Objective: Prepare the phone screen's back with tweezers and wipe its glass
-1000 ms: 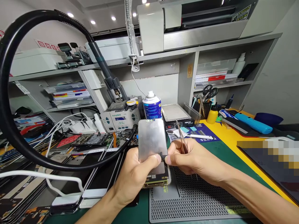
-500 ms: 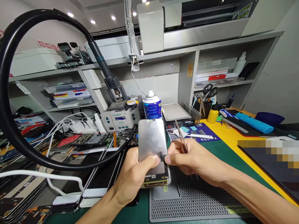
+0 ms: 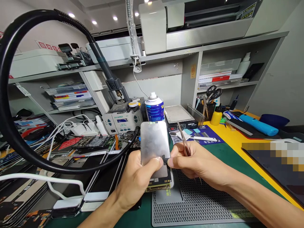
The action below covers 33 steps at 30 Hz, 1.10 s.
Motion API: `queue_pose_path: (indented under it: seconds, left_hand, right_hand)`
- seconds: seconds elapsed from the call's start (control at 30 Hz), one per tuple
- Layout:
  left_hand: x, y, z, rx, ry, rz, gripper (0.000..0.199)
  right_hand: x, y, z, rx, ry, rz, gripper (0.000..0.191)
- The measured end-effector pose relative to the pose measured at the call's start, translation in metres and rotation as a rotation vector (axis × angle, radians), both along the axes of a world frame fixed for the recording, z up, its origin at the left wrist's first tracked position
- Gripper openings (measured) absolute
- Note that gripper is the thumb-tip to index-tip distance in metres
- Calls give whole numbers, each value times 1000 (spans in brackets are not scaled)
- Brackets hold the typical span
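Observation:
A phone screen (image 3: pixel 154 137) with its silvery metal back toward me is gripped in my left hand (image 3: pixel 140 172), the thumb pressed on its lower part. Near that thumb, a short black flex cable (image 3: pixel 164 160) sticks out at the screen's right edge. My right hand (image 3: pixel 190 158) pinches the cable's outer end between thumb and forefinger. Metal tweezers (image 3: pixel 183 137) are also held in my right hand, slanting up between the fingers, with their thin tips below the palm. My left fingers are hidden behind the screen.
A grey perforated mat (image 3: pixel 190 205) lies under my hands. Phone screens (image 3: pixel 95 177) and circuit boards crowd the left. Behind stand a hot air station (image 3: pixel 123 122), a blue spray can (image 3: pixel 155 109) and a heating plate (image 3: pixel 178 114). A thick black hose (image 3: pixel 4 95) arches at left.
My left thumb has slid slightly right, closer to the black flex cable. The screen and my right hand are almost where they were.

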<state>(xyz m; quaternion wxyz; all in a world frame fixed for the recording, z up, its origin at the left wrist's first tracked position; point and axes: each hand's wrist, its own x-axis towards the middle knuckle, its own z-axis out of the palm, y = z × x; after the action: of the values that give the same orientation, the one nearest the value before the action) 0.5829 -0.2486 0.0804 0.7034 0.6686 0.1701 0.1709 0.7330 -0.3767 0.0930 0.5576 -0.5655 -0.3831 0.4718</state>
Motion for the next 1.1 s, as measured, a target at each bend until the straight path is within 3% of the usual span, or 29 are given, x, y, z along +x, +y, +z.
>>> queue_pose_path:
  seconds: [0.4, 1.1]
  left_hand:
    - [0, -3, 2, 37, -9, 43, 29]
    - [-3, -2, -1, 41, -15, -20, 28]
  right_hand:
    - [-2, -1, 3, 4, 13, 1, 32]
    - [-2, 0, 4, 4, 8, 9, 31]
